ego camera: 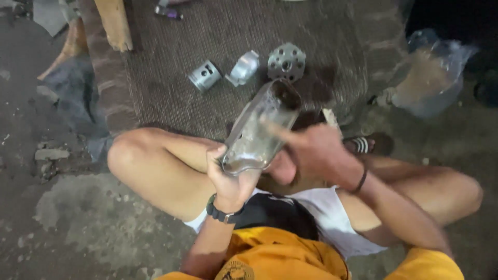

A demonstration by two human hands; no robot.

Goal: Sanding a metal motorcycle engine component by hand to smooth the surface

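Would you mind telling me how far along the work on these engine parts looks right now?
Already done: three parts lie apart on the mat, a piston, a small metal cap and a round plate with holes. In hand: the left hand grips the lower end of a metal casing, while the right hand reaches a finger across it. Left: nothing is joined together yet.

The right hand (316, 150) is blurry, so its fingers are hard to make out. The left hand (228, 179) covers the near end of the metal part (259, 129). The far wooden piece (115, 23) is cut off at the top edge. The small purple thing (168, 11) is too tiny to tell. The plastic bag (433, 72) fades into the dark on the right.
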